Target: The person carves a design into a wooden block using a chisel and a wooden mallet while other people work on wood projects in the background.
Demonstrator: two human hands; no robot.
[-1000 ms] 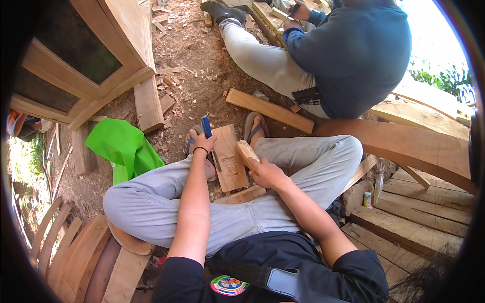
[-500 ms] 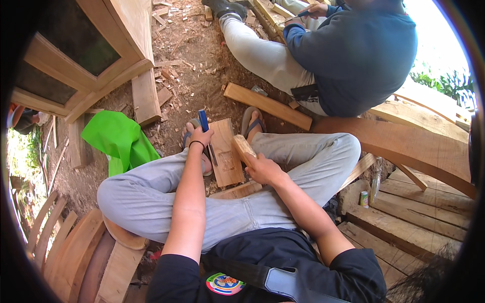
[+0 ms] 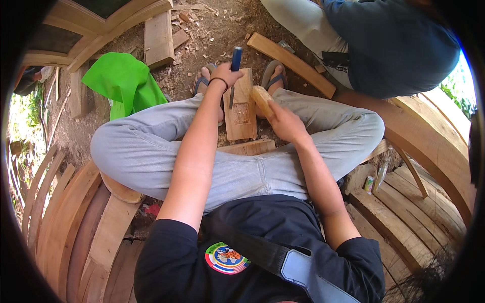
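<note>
My left hand (image 3: pixel 226 77) is closed around a chisel (image 3: pixel 236 58) with a blue handle, held nearly upright. Its dark blade points down at the wooden board (image 3: pixel 245 130), by the upper left of a shallow rectangular recess cut there; I cannot tell whether the tip touches. The board lies between my sandalled feet, its near end by another piece of wood (image 3: pixel 247 148). In my right hand (image 3: pixel 288 124) is a short, thick wooden block (image 3: pixel 261 99), gripped at its near end and tilted over the board's right edge, apart from the chisel.
A green cloth or bag (image 3: pixel 121 81) lies beyond my left knee. At the upper right sits another person (image 3: pixel 399 45), with a long timber (image 3: pixel 293 65) nearby. Curved boards (image 3: pixel 70 227) stand at the left, planks (image 3: pixel 404 212) and a can (image 3: pixel 369 184) at the right. Wood chips litter the ground.
The view has shifted, so the scene sits differently in the picture. My left hand has brought the chisel more upright, its blade now over the board near the recess. Both holds are unchanged.
</note>
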